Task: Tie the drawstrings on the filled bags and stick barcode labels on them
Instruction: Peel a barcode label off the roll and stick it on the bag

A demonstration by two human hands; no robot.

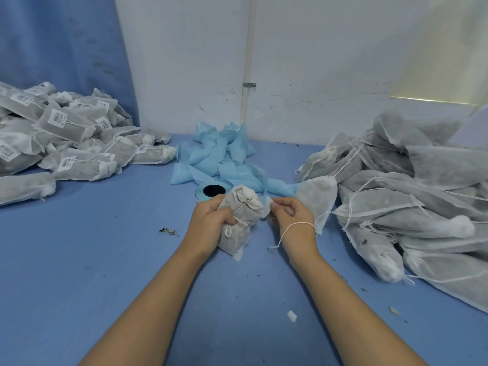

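Centrally, left hand [208, 220] grips the tied bag [235, 241]; right hand [290, 215] pinches a white label [266, 208].

blue table [111, 260] bearing bag piles [412, 207], backing strips [219, 157].

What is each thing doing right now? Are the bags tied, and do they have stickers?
bag in hand: filled, drawstring tied, no label showing.
left hand: grips that bag.
right hand: pinches a white label beside the bag.
left pile of bags: tied and labelled.
right pile of bags: filled, no labels showing.
label roll: lies flat, blue backing strip heaped behind it.
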